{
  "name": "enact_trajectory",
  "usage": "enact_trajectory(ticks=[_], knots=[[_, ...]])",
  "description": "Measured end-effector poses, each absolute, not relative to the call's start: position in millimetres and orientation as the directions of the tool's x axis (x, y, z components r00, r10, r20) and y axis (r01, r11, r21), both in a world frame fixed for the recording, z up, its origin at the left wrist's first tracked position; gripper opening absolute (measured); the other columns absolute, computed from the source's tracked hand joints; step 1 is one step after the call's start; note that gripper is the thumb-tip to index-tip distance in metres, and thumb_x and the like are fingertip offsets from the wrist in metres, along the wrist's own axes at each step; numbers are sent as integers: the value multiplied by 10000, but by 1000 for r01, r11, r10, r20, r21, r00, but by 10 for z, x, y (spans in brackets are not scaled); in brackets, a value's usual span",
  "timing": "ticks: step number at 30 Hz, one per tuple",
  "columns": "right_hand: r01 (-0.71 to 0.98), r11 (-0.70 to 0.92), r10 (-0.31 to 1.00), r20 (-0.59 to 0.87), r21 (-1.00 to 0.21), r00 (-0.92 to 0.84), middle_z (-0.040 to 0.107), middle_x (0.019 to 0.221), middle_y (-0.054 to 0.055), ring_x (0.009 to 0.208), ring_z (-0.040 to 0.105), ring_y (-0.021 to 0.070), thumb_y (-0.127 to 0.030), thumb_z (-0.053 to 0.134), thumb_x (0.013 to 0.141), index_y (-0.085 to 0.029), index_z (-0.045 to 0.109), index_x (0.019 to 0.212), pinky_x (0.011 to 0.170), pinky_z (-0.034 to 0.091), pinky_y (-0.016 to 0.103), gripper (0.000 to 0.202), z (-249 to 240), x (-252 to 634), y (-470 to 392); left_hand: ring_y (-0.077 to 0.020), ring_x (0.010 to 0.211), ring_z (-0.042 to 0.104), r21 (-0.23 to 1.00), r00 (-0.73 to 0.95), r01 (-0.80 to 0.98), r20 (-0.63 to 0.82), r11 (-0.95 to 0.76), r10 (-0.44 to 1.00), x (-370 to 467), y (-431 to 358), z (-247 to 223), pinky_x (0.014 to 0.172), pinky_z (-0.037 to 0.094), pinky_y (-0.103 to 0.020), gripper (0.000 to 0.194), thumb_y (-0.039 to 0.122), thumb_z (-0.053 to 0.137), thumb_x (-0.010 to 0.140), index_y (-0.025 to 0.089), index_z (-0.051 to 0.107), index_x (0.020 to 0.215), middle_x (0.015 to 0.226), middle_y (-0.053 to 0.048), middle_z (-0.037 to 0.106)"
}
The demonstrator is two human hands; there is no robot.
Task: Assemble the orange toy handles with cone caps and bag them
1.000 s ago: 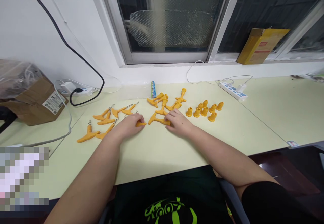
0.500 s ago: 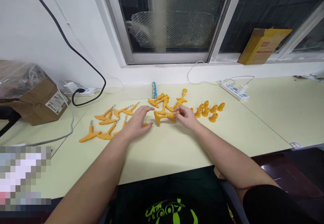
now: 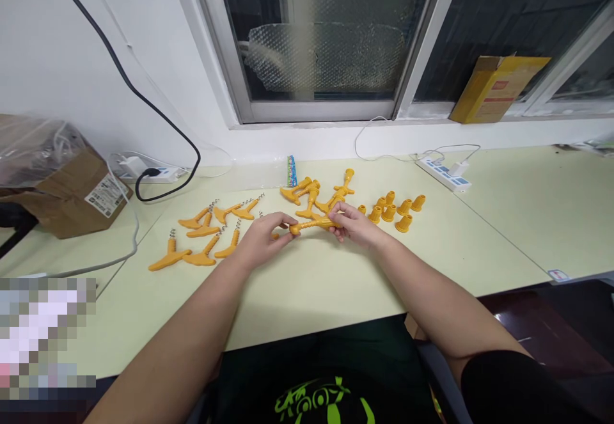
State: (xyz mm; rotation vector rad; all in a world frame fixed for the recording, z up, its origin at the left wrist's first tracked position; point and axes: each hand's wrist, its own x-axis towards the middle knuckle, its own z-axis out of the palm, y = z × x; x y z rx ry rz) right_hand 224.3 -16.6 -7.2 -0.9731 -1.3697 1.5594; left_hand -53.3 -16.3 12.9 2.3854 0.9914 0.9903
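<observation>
Between my hands is a yellow plastic corkscrew (image 3: 311,224), held level just above the table. My left hand (image 3: 266,235) pinches its handle end with thumb and fingers. My right hand (image 3: 352,222) grips the other end, where a yellow cap covers the spiral. Just beyond lie several capped yellow corkscrews (image 3: 307,210), grouped together. Left of my left hand, several uncapped corkscrews (image 3: 204,258) show bare metal spirals. To the right of my right hand stand several loose yellow caps (image 3: 404,223).
A clear plastic bag (image 3: 259,173) with a coloured header lies behind. Power strips (image 3: 444,173) sit along the wall on both sides. At left are a cardboard box (image 3: 71,194) and a hanging black cable (image 3: 110,47). A yellow carton (image 3: 499,88) leans against the window.
My left hand has moved from open beside the corkscrew to closed on its handle. The handle has turned, so it now points end-on. My right hand keeps its hold.
</observation>
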Motion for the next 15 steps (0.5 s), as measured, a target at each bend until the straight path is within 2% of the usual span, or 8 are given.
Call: enact_trajectory(ticks=[2, 4, 8, 11, 15], knots=[[-43, 57, 922, 69, -997, -382, 655, 733, -28, 574, 569, 129, -539, 679, 877, -249, 472, 978, 552, 482, 261, 371, -73, 2262, -178, -189, 886, 709, 684, 424, 453, 398, -571, 814, -497, -190, 125, 789, 583, -330, 275, 424, 692, 909, 239, 620, 1101, 1030, -52, 723], [44, 201, 906, 169, -979, -388, 661, 819, -9, 648, 598, 147, -515, 656, 903, -250, 475, 1007, 617, 510, 293, 337, -67, 2275, -203, -169, 794, 692, 808, 352, 367, 338, -461, 873, -455, -215, 125, 727, 572, -304, 378, 471, 676, 913, 242, 550, 1187, 939, -38, 704], [296, 469, 860, 354, -832, -367, 655, 1035, 54, 884, 634, 197, -422, 657, 908, -240, 521, 1021, 771, 530, 349, 254, -43, 2280, -250, -133, 577, 613, 949, 288, 151, 225, -277, 931, -392, -229, 148, 577, 517, -256, 497, 515, 652, 919, 261, 432, 1286, 723, 37, 641], [402, 624, 780, 507, -670, -367, 663, 1082, 79, 1008, 613, 233, -323, 639, 909, -236, 540, 969, 890, 501, 401, 145, -18, 2284, -245, -142, 558, 620, 978, 261, 108, 145, -178, 954, -365, -217, 183, 542, 505, -254, 449, 534, 662, 898, 227, 548, 1207, 673, 23, 640], [485, 696, 710, 609, -530, -354, 675, 1013, 65, 998, 575, 250, -226, 661, 857, -241, 503, 835, 939, 456, 436, 160, 9, 2309, -211, -173, 607, 678, 997, 207, 53, 51, -64, 977, -346, -201, 218, 634, 589, -324, 422, 524, 698, 846, 175, 674, 1082, 671, -11, 668]])
